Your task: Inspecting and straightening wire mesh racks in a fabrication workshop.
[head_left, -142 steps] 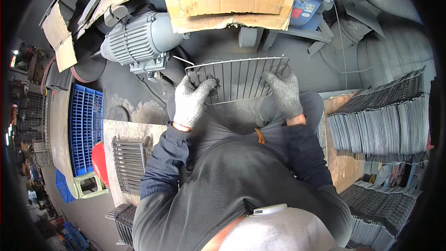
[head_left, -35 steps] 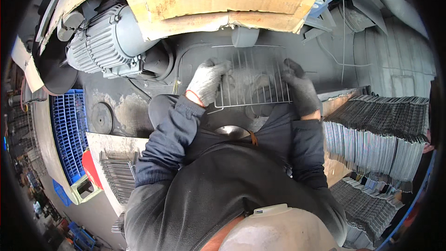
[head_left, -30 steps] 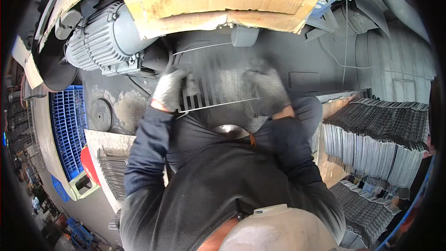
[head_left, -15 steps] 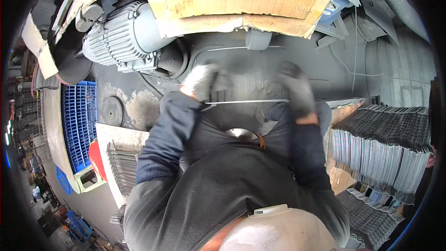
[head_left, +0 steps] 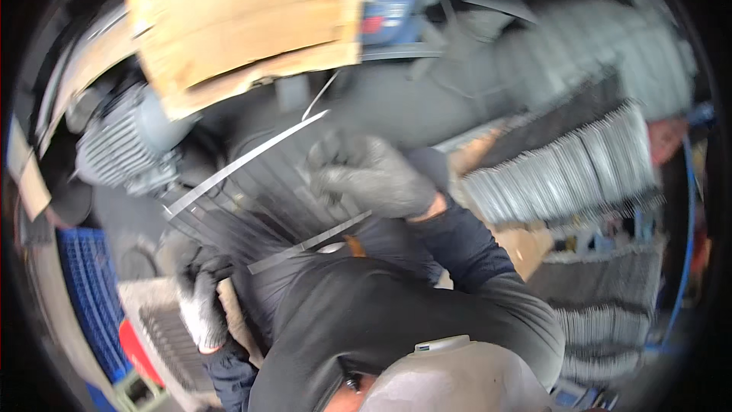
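One left hand [head_left: 200, 290], one right hand [head_left: 374, 177] and one loose wire rack [head_left: 267, 197] are counted; one motor [head_left: 128, 141] is seen at left, one large cardboard sheet [head_left: 248, 23] at top and at least two rack stacks [head_left: 564, 172] at right.

Pale board [head_left: 147, 292], dark wire racks [head_left: 179, 343] on top

the wire rack [head_left: 276, 200] has swung left, now slanting (left hand [head_left: 200, 286] lower).

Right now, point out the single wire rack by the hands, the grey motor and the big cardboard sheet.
Wire rack [head_left: 263, 197]: head view, on its middle wires.
Grey motor [head_left: 124, 140]: head view, on its ribbed housing.
Cardboard sheet [head_left: 244, 23]: head view, on its broad face.
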`<action>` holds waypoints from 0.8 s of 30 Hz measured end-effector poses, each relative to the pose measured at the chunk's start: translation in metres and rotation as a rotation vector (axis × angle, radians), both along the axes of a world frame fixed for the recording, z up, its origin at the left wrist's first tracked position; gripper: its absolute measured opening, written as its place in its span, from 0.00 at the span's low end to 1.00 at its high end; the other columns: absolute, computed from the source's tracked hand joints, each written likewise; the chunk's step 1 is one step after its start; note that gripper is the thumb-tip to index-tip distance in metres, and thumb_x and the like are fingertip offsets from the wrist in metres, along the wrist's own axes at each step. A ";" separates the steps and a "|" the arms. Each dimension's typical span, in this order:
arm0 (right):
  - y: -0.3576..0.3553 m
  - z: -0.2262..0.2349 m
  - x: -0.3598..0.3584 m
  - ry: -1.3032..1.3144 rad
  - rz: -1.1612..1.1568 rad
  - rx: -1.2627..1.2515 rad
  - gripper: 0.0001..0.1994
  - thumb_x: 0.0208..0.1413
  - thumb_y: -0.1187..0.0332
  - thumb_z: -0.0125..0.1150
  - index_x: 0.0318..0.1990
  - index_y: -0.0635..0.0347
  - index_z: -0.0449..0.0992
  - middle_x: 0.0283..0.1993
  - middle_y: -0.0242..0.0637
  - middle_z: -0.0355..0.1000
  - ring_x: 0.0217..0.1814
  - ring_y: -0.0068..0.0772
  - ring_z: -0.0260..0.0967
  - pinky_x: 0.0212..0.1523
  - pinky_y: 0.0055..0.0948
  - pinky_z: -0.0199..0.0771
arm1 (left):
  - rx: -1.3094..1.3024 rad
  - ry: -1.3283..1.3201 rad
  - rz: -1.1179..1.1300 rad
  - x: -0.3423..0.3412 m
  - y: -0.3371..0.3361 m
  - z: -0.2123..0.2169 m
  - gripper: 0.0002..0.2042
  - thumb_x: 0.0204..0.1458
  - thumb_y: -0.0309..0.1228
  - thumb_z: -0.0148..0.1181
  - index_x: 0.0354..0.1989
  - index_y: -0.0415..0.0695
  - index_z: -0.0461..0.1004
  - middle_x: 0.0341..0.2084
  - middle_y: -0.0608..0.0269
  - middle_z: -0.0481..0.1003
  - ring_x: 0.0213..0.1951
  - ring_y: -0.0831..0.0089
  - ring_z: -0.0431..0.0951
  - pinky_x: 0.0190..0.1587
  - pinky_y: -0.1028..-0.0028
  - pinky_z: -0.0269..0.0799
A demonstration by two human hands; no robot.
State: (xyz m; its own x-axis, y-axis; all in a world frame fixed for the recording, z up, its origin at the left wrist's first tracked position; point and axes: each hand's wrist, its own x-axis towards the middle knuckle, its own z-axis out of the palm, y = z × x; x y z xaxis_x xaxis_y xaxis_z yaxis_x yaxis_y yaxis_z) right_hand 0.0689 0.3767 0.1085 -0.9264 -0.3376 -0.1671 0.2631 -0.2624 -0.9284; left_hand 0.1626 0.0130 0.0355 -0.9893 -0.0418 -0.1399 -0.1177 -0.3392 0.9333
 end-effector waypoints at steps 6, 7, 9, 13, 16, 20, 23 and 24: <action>0.145 0.149 0.086 1.110 -1.036 0.669 0.13 0.63 0.84 0.65 0.53 0.61 0.83 0.55 0.44 0.82 0.52 0.36 0.82 0.57 0.34 0.84 | -1.464 0.151 0.130 0.017 -0.091 -0.048 0.23 0.68 0.24 0.58 0.71 0.33 0.69 0.62 0.38 0.78 0.63 0.49 0.78 0.69 0.62 0.69; 0.189 0.167 0.103 1.228 -1.143 0.944 0.13 0.64 0.84 0.64 0.54 0.62 0.83 0.54 0.44 0.83 0.53 0.36 0.82 0.57 0.34 0.84 | -1.597 0.076 0.112 0.029 -0.133 -0.047 0.22 0.68 0.25 0.58 0.69 0.33 0.70 0.63 0.36 0.77 0.63 0.45 0.77 0.68 0.60 0.71; 0.209 0.205 0.108 1.384 -1.208 1.597 0.16 0.64 0.83 0.62 0.56 0.60 0.83 0.50 0.43 0.83 0.55 0.38 0.82 0.56 0.36 0.83 | -1.788 -0.003 0.221 0.106 -0.196 -0.056 0.22 0.70 0.30 0.58 0.70 0.33 0.70 0.62 0.35 0.77 0.63 0.44 0.77 0.67 0.59 0.72; 0.298 0.234 0.174 0.920 -1.246 2.510 0.21 0.61 0.79 0.61 0.59 0.50 0.83 0.49 0.43 0.82 0.54 0.46 0.82 0.55 0.41 0.81 | -1.763 0.020 0.188 0.115 -0.223 -0.079 0.22 0.70 0.31 0.59 0.68 0.34 0.71 0.60 0.37 0.78 0.60 0.46 0.78 0.64 0.59 0.73; 0.353 0.235 0.193 0.692 -1.240 2.576 0.22 0.60 0.75 0.62 0.60 0.44 0.84 0.50 0.42 0.82 0.54 0.50 0.81 0.56 0.45 0.80 | -1.741 -0.035 0.223 0.242 -0.097 -0.006 0.21 0.69 0.32 0.59 0.67 0.35 0.72 0.58 0.39 0.79 0.58 0.48 0.79 0.62 0.59 0.74; 0.379 0.220 0.174 0.565 -1.109 2.610 0.17 0.67 0.67 0.59 0.61 0.47 0.82 0.52 0.44 0.80 0.56 0.55 0.79 0.54 0.48 0.79 | -1.758 -0.116 0.298 0.195 -0.067 0.015 0.20 0.69 0.34 0.60 0.65 0.35 0.74 0.55 0.40 0.80 0.55 0.50 0.80 0.59 0.59 0.75; 0.384 0.218 0.168 0.536 -1.071 2.596 0.18 0.66 0.68 0.57 0.60 0.46 0.82 0.52 0.43 0.80 0.55 0.53 0.79 0.54 0.49 0.79 | -1.759 -0.165 0.354 0.200 -0.088 0.003 0.20 0.69 0.35 0.61 0.64 0.36 0.75 0.53 0.42 0.80 0.53 0.52 0.80 0.57 0.59 0.75; 0.381 0.218 0.164 0.518 -1.080 2.588 0.19 0.63 0.70 0.57 0.59 0.45 0.82 0.50 0.42 0.81 0.54 0.51 0.79 0.54 0.48 0.79 | -1.760 -0.184 0.375 0.195 -0.087 0.003 0.20 0.69 0.35 0.61 0.63 0.36 0.75 0.53 0.42 0.81 0.52 0.52 0.81 0.56 0.59 0.76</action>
State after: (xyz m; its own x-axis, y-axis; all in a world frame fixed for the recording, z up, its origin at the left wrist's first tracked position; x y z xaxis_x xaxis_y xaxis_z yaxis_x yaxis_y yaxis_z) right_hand 0.2326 0.7575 0.3263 -0.6479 0.1688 0.7428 0.6359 0.6567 0.4055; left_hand 0.3579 -0.0738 0.0381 -0.8721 -0.4395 0.2150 -0.4077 0.8958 0.1771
